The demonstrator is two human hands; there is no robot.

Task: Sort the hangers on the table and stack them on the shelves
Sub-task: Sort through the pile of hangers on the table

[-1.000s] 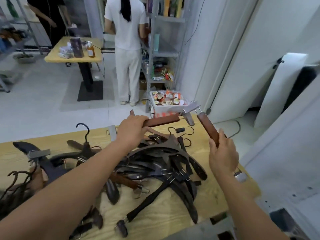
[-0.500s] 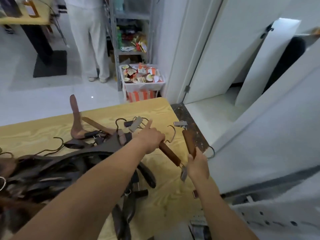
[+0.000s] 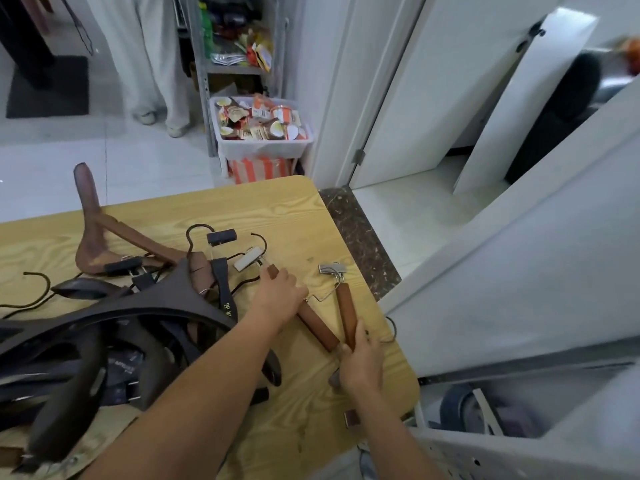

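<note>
A pile of dark hangers (image 3: 145,306) lay tangled over the left half of the wooden table (image 3: 277,209), running off its left edge. At the far side of that pile a brown coat hanger (image 3: 90,244) stood tilted, one arm pointing up. Right of the pile, the left hand (image 3: 277,296) was curled palm-down around the brown bar of a first clip hanger (image 3: 317,325), whose pale clip stuck out beyond the knuckles. Just beside it, close to the table's right edge, the right hand (image 3: 362,367) gripped the near end of a second clip hanger (image 3: 346,315), its bar pointing away from the person and its metal clip at the far end. The two bars lay close together; whether either touched the tabletop could not be told. Beyond the table's far right corner a white bin (image 3: 263,145) of snack packets sat on the floor against a metal shelf unit (image 3: 206,98).
</note>
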